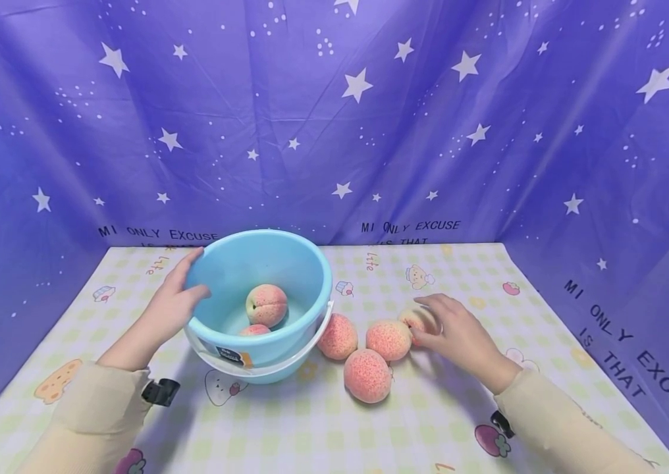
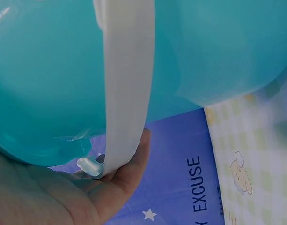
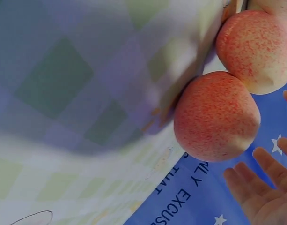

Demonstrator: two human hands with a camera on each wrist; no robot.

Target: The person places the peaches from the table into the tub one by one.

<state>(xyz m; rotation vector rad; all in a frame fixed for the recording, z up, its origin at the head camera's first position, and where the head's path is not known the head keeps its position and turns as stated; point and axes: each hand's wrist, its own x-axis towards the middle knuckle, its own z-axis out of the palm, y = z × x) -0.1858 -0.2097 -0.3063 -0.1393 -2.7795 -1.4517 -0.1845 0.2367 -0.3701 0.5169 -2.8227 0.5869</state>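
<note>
A light blue bucket with a white handle stands at the left of the table. My left hand grips its rim, thumb inside and fingers outside; in the left wrist view the fingers lie beside the handle. Two peaches are inside the bucket, one whole in view, the other partly hidden by the rim. Several peaches lie grouped to the right of it. My right hand is at the rightmost peach, partly covering it. In the right wrist view its fingers are spread beside a peach.
A checked cloth with cartoon prints covers the table. Purple curtains with white stars and lettering hang behind the table and along both sides. Dark wrist straps show at the sleeves.
</note>
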